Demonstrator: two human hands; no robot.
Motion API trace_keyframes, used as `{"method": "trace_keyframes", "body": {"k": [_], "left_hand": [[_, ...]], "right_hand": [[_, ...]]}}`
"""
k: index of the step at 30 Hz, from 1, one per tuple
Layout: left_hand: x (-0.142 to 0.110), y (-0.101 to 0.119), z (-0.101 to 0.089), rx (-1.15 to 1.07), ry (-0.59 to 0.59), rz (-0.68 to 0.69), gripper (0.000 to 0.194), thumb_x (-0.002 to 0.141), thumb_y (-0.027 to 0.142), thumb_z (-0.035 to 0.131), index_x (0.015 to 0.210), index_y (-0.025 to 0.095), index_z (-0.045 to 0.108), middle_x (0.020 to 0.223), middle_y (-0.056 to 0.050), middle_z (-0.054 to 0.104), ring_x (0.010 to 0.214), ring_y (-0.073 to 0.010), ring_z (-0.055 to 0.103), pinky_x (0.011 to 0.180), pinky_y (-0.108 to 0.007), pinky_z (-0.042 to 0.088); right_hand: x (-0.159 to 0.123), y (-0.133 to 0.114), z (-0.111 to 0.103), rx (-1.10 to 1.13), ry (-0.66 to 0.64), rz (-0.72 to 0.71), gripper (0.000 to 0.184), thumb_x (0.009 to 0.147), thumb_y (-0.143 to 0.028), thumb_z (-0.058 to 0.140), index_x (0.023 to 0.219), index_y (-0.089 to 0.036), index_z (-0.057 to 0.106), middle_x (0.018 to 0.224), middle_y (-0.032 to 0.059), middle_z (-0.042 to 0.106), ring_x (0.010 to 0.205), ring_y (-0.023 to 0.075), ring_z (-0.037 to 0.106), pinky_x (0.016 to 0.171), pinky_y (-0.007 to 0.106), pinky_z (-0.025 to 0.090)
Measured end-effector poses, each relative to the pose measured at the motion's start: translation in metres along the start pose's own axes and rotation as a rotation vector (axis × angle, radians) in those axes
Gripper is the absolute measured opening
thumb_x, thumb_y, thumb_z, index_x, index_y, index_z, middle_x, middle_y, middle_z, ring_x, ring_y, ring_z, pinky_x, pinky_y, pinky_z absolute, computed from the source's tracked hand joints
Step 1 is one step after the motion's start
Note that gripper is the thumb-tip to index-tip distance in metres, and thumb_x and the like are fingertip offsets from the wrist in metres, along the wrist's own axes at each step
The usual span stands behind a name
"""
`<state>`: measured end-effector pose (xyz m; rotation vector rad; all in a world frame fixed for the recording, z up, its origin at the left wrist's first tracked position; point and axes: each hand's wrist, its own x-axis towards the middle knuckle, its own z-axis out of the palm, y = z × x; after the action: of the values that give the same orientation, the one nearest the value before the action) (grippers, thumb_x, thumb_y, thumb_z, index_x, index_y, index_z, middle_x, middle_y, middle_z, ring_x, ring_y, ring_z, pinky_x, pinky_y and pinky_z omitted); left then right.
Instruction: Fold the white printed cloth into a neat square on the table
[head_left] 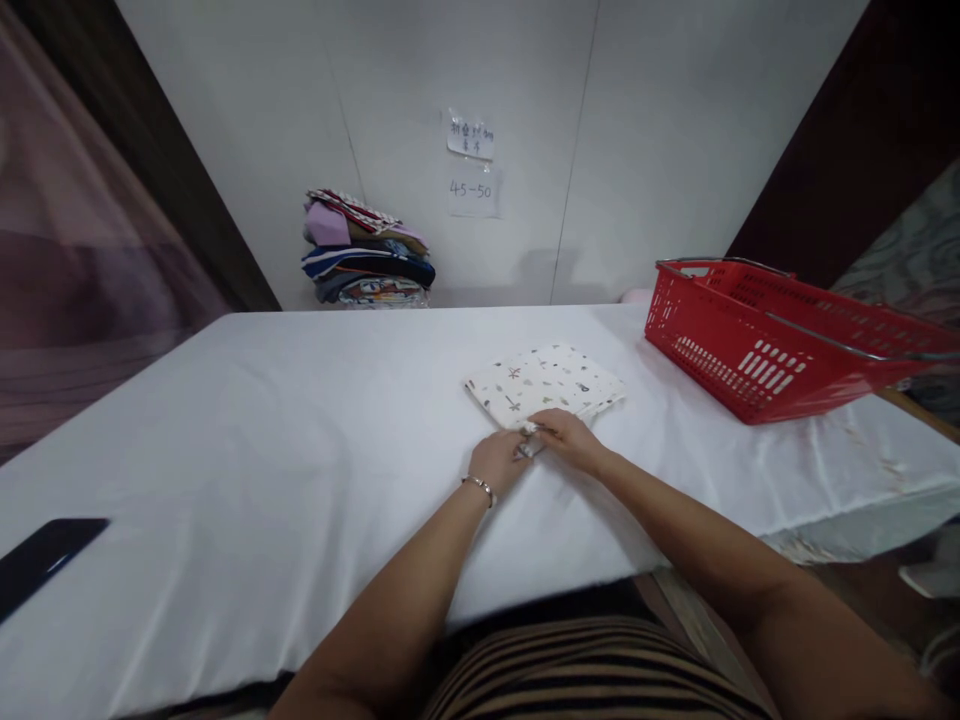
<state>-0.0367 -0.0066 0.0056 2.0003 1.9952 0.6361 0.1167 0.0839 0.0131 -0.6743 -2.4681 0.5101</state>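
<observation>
A white cloth (551, 380) with small printed figures lies folded on the white-covered table (225, 420). Its near corner is bunched up between my two hands. My left hand (501, 455), with a silver bracelet at the wrist, has its fingers closed on this corner from the left. From the right, my right hand (566, 436) pinches the same bunched part. The fingertips of both hands nearly meet, and some of them are hidden by the cloth. The rest of the cloth lies flat beyond my hands.
A red plastic basket (720, 345) with metal handles stands at the right. Against the back wall is a stack of folded cloths (367, 250), below and left of two paper notes (474, 190). A dark flat device (49, 560) lies at the left edge.
</observation>
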Motion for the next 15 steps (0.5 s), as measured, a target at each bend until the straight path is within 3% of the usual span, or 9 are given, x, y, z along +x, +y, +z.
{"method": "trace_keyframes", "body": {"k": [4, 9, 15], "left_hand": [[-0.001, 0.001, 0.002, 0.086, -0.018, 0.086, 0.017, 0.075, 0.028, 0.054, 0.091, 0.026, 0.062, 0.092, -0.001, 0.063, 0.087, -0.0175, 0.055, 0.071, -0.027, 0.041], [0.003, 0.005, 0.002, 0.168, -0.071, 0.125, 0.026, 0.086, 0.029, 0.037, 0.089, 0.021, 0.062, 0.093, -0.006, 0.063, 0.087, -0.0200, 0.058, 0.071, -0.030, 0.044], [0.000, 0.019, 0.000, 0.204, -0.088, 0.140, 0.029, 0.089, 0.028, 0.030, 0.096, 0.019, 0.058, 0.099, -0.008, 0.063, 0.089, -0.0198, 0.060, 0.068, -0.029, 0.045]], "right_hand": [[-0.004, -0.001, 0.008, -0.061, 0.009, -0.044, 0.024, 0.084, -0.027, 0.047, 0.105, -0.024, 0.060, 0.102, 0.0048, 0.065, 0.095, 0.0199, 0.056, 0.085, 0.035, 0.041], [-0.010, 0.000, 0.011, -0.091, 0.009, -0.083, 0.024, 0.086, -0.027, 0.044, 0.105, -0.023, 0.059, 0.102, 0.0060, 0.064, 0.095, 0.0209, 0.055, 0.084, 0.037, 0.041], [-0.011, -0.004, 0.017, -0.081, 0.155, -0.076, 0.024, 0.087, -0.028, 0.042, 0.103, -0.025, 0.059, 0.101, 0.0063, 0.064, 0.095, 0.0209, 0.056, 0.086, 0.038, 0.041]]}}
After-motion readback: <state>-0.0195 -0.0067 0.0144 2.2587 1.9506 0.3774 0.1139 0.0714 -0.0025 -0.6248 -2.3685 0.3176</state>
